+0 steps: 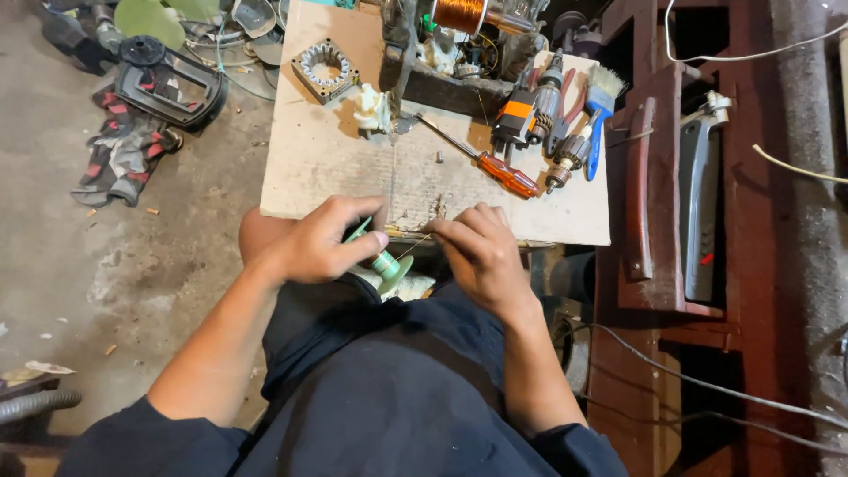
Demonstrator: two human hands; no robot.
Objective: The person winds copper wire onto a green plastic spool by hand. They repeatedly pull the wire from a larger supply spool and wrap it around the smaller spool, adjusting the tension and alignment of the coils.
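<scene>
Concrete floor [177, 265] on the far left carries a black fan guard [168, 79] lying on a heap of red-and-grey rags [124, 150]. Next comes the bench [336, 168], a pale board with a metal stator ring [325, 66] near its far left corner and a white plastic piece [371, 108] just beside it. The person's left hand [318, 243] sits at the near edge of the bench, its fingers [367, 240] closed around a small green spool [387, 265] held just below the board's edge, over the lap. A fine strand of wire [413, 247] runs from the spool to the right hand [477, 252], whose fingers [442, 231] are pinched shut on it right at the bench edge; the two hands are close together but not touching. Further back stands a winding rig with a reel of copper wire [459, 13]. To the right of it lie an orange-handled screwdriver [505, 174], an orange-and-black motor part [515, 119], an armature [567, 157] and a blue-handled brush [599, 115], all near one another. At the far right a dark red wooden frame [654, 177] holds a grey handle [700, 203]
</scene>
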